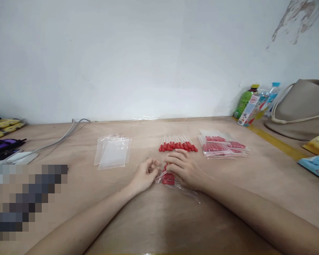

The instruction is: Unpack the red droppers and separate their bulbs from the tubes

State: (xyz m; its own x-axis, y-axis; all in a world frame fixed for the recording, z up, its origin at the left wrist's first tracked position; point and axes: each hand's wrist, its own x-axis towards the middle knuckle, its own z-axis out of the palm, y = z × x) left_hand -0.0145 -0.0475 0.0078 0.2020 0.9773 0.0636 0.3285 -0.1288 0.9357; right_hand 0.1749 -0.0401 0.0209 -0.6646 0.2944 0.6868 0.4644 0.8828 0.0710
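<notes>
The clear bag (168,179) lies between the hands, its red contents nearer the worktop's (138,226) front edge than the loose red-tipped sticks (178,145), whose long axes point toward the back edge. The right hand (184,168), nearer both, spreads over the bag; the left hand (146,173) curls beside it, grips unclear.

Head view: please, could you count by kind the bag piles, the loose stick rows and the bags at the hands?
Flat clear bag pile: 1
Filled bag pile: 1
Loose stick row: 1
Bag at right hand: 1
Total: 4

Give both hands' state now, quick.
Left hand: fingers curled at the clear bag; grip unclear.
Right hand: fingers bent over that bag; hold unclear.
</notes>
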